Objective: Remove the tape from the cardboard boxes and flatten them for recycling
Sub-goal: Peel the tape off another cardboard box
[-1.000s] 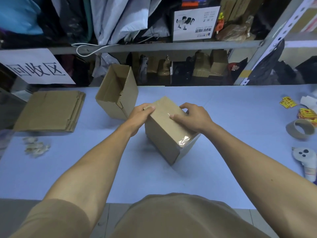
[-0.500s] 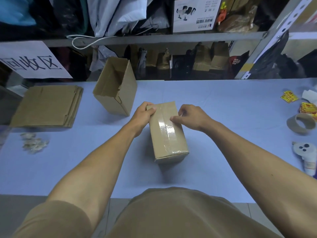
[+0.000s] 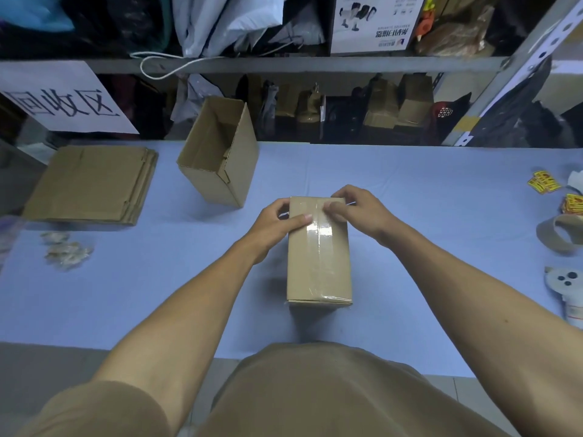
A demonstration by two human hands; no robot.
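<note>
Mid-desk (image 3: 426, 197), my left hand (image 3: 273, 223) grips the taped box (image 3: 318, 263); my right hand (image 3: 355, 209) pinches its tape (image 3: 324, 230) at the far end.

The box's (image 3: 318, 257) far end is hidden behind both hands, so whether the right hand (image 3: 356, 212) pinches tape there cannot be told. At the bench's right edge, the tape roll (image 3: 560, 236) and a white device (image 3: 568, 294) are cut off.

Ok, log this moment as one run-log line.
stage: tape removal | left hand steadies taped box | right hand picks at tape far end | tape still on
</note>
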